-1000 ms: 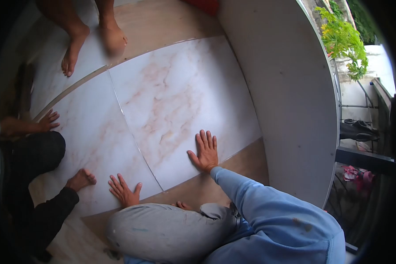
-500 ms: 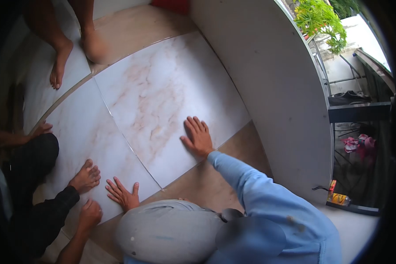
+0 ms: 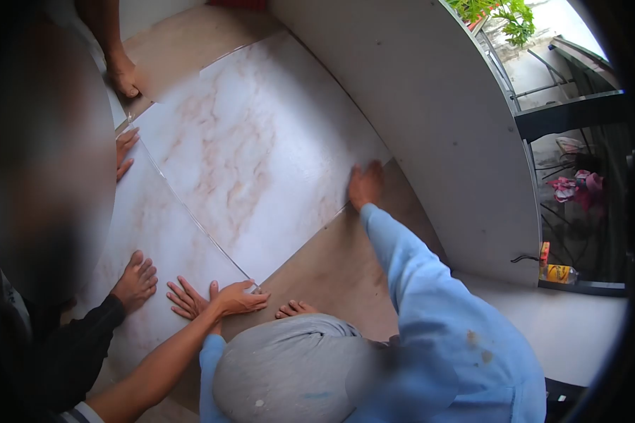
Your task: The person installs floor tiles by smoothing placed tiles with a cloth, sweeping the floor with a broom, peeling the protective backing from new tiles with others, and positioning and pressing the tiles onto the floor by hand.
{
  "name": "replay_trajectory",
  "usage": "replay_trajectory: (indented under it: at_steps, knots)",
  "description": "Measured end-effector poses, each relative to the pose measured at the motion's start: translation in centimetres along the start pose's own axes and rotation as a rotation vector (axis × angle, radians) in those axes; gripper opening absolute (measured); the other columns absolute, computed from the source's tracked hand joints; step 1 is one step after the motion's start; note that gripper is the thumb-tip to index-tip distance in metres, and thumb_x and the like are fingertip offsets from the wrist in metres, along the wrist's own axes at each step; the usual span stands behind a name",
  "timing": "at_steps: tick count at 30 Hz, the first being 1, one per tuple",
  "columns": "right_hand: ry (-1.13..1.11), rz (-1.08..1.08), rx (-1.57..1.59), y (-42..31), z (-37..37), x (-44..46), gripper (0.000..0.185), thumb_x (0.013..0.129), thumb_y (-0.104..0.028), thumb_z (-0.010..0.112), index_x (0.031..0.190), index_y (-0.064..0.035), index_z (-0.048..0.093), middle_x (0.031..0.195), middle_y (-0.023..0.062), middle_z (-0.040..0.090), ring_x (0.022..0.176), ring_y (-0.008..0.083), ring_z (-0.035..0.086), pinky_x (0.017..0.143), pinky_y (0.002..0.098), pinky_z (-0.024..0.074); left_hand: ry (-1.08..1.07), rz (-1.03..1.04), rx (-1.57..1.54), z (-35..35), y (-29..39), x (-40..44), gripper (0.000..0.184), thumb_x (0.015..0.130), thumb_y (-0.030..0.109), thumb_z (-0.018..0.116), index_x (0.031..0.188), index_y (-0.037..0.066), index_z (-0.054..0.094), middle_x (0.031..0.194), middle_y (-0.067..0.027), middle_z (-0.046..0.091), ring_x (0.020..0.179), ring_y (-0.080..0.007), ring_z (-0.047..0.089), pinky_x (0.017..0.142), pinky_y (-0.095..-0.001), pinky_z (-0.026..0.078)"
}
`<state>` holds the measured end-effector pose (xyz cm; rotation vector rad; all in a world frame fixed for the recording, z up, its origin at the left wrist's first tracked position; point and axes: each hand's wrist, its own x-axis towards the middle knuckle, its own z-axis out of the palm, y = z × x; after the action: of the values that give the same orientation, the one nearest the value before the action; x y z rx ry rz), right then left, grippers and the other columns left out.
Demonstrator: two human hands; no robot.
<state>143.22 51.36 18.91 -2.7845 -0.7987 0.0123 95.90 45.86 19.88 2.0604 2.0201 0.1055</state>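
Two large white tiles with pinkish-brown veining lie side by side on the brown floor, a thin seam between them. My left hand lies spread flat on the left tile, close to its near edge. My right hand, slightly blurred, is at the right tile's near edge by its right corner, thumb and fingers apart, with nothing seen in it. Another person's hand reaches over my left wrist to the near end of the seam. A further hand rests at the seam's far end.
A grey-white panel stands along the right side. Co-workers' bare feet are on and beside the tiles at left and back. A yellow-labelled bottle lies by the dark frame at right.
My right hand has slid from the tile's surface rightward to its edge. A co-worker's hand has moved across to the seam's near end; another person has leaned in from the left.
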Motion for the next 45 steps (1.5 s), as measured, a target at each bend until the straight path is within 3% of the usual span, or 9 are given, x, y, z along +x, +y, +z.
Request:
replay_trajectory:
  at_steps: [9,11,13,21,28,36,39,43,45]
  knots:
    - [-0.412,-0.696,0.115,2.3,-6.7,-23.3,0.065,0.107,-0.038,0.051,0.159,-0.0029,0.036,0.168,0.0196,0.030,0.158,0.0396,0.023,0.128,0.0539,0.0148,0.219,-0.039,0.236,-2.7,-5.3,2.2,0.066,0.102,0.036,0.059,0.158,0.013,0.034,0.158,-0.0197,0.028,0.148,-0.0391,0.026,0.118,-0.0538,0.030]
    - [-0.496,-0.712,0.140,2.2,-7.6,-25.5,0.065,0.107,-0.040,0.052,0.159,-0.0034,0.036,0.169,0.0187,0.029,0.158,0.0394,0.023,0.128,0.0537,0.0151,0.074,-0.020,0.222,-3.7,-6.3,2.3,0.062,0.103,0.034,0.058,0.157,0.013,0.036,0.156,-0.0194,0.030,0.147,-0.0389,0.028,0.117,-0.0534,0.032]
    - [-0.551,-0.719,0.158,1.9,-7.8,-26.1,0.066,0.106,-0.040,0.053,0.159,-0.0037,0.036,0.170,0.0182,0.028,0.158,0.0392,0.022,0.128,0.0534,0.0149,-0.153,0.011,0.133,-4.9,-7.9,2.1,0.075,0.103,0.039,0.057,0.165,0.010,0.026,0.173,-0.0211,0.013,0.160,-0.0391,0.013,0.126,-0.0523,0.022]
    - [-0.599,-0.775,0.128,2.8,-7.7,-25.9,0.074,0.105,-0.045,0.054,0.161,-0.0037,0.031,0.172,0.0167,0.024,0.160,0.0371,0.016,0.129,0.0545,0.0116,-0.570,0.429,-0.073,-11.5,-19.2,-1.1,0.069,0.103,0.044,0.054,0.160,0.010,0.038,0.167,-0.0210,0.031,0.153,-0.0424,0.029,0.124,-0.0557,0.025]
    - [-0.572,-0.801,0.059,3.0,-7.5,-26.4,0.086,0.100,-0.059,0.053,0.162,-0.0036,0.030,0.172,0.0167,0.022,0.161,0.0357,0.013,0.129,0.0531,0.0094,-0.090,-0.111,0.087,-8.2,-27.5,-10.9,0.068,0.101,0.043,0.055,0.158,0.008,0.040,0.163,-0.0219,0.036,0.151,-0.0428,0.033,0.123,-0.0566,0.026]
    - [-0.551,-0.879,0.028,4.5,-4.9,-25.5,0.093,0.095,-0.059,0.061,0.162,-0.0027,0.030,0.171,0.0194,0.024,0.160,0.0375,0.017,0.128,0.0541,0.0124,0.589,-0.771,0.141,1.3,-27.0,-16.5,0.067,0.099,0.042,0.056,0.155,0.006,0.043,0.159,-0.0229,0.041,0.147,-0.0433,0.038,0.122,-0.0577,0.028]
    - [-0.636,-0.913,0.100,4.3,-4.7,-26.9,0.072,0.105,-0.052,0.043,0.160,-0.0058,0.035,0.169,0.0172,0.030,0.157,0.0393,0.023,0.125,0.0540,0.0192,0.684,-0.839,0.113,3.0,-26.8,-17.6,0.067,0.099,0.041,0.057,0.154,0.006,0.044,0.157,-0.0233,0.043,0.146,-0.0434,0.039,0.121,-0.0582,0.028]
    - [-0.956,-0.784,-0.331,3.9,1.0,-37.3,0.057,0.112,-0.043,0.029,0.158,-0.0097,0.039,0.168,0.0128,0.033,0.155,0.0391,0.029,0.122,0.0545,0.0264,0.702,-0.931,0.060,2.4,-24.6,-18.0,0.067,0.097,0.040,0.058,0.152,0.006,0.046,0.156,-0.0233,0.045,0.146,-0.0432,0.040,0.121,-0.0591,0.028]
    - [-0.963,-0.726,-0.333,1.7,-2.0,-37.5,0.064,0.111,-0.050,0.022,0.156,-0.0093,0.044,0.166,0.0108,0.039,0.156,0.0381,0.026,0.125,0.0515,0.0210,0.631,-1.027,-0.016,1.0,-23.5,-17.4,0.067,0.094,0.039,0.059,0.151,0.007,0.047,0.156,-0.0226,0.045,0.147,-0.0425,0.039,0.122,-0.0603,0.027]
